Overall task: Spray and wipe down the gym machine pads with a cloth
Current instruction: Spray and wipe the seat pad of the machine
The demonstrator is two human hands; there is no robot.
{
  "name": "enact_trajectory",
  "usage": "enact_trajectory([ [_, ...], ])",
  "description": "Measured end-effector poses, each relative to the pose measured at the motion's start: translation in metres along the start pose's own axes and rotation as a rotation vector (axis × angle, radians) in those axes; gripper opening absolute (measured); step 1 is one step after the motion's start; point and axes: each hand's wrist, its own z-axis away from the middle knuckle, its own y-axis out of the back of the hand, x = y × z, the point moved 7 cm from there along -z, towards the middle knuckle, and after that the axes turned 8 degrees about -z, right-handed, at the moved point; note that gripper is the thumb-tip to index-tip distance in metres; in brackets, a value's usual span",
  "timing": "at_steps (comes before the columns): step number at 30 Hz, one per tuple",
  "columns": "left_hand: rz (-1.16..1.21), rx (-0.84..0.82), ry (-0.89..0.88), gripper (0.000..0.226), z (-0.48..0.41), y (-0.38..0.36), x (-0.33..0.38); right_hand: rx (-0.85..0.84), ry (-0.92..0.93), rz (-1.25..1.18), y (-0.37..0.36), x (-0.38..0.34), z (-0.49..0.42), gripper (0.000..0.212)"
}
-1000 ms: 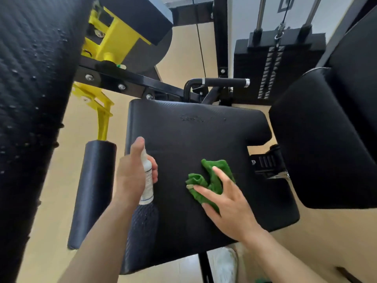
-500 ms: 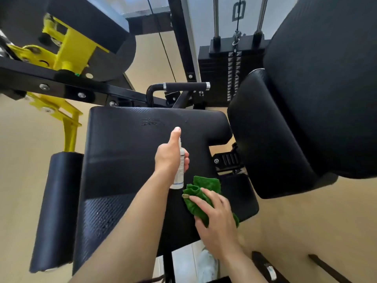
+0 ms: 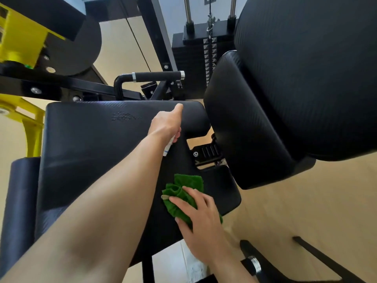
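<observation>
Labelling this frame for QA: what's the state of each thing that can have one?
Left hand: grips the small white plastic spray bottle.
Right hand: fingers spread, pressing the crumpled green cloth.
Crumpled green cloth: bunched, on the black textured seat pad.
Small white plastic spray bottle: held above the seat pad, mostly hidden.

Here's the black seat pad (image 3: 91, 144), wide and flat across the middle, textured vinyl catching a pale sheen along its far edge, with a faint embossed logo (image 3: 124, 117) just short of that edge. One thing lies on it: a crumpled green cloth (image 3: 184, 180) at the near right corner. The right hand (image 3: 200, 217) presses it down, fingers spread.
</observation>
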Motion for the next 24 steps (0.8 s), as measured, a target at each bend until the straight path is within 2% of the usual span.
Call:
enact_trajectory([
  [3,0.014,0.021,-0.034,0.053,0.001,0.005,0.002,0.012,-0.006,0.021,-0.001,0.0,0.0,0.053],
  [5,0.007,0.081,-0.02,0.062,0.003,0.016,-0.002,0.017,-0.009,0.043,-0.002,0.001,0.0,0.055],
  [8,-0.03,0.169,0.052,0.072,0.003,0.043,-0.015,0.003,-0.016,0.067,-0.002,0.0,0.0,0.057],
  [12,-0.048,0.183,0.137,0.07,0.009,0.071,-0.033,0.014,-0.001,0.109,0.001,-0.002,0.0,0.059],
  [15,-0.115,0.209,0.098,0.071,0.012,0.082,-0.034,0.068,-0.013,0.27,0.006,-0.002,-0.002,0.062],
  [18,-0.018,0.243,0.04,0.071,0.009,0.087,-0.027,0.126,-0.036,0.317,0.017,0.003,-0.021,0.066],
  [20,0.117,0.271,0.026,0.07,0.004,0.089,-0.022,0.183,-0.007,0.234,0.025,-0.001,-0.035,0.062],
  [21,0.187,0.284,0.021,0.069,0.002,0.09,-0.019,0.219,-0.018,0.104,0.034,-0.006,-0.043,0.057],
  [24,0.415,0.328,-0.013,0.064,-0.003,0.096,-0.006,0.21,-0.136,-0.474,0.058,-0.018,-0.086,0.037],
])
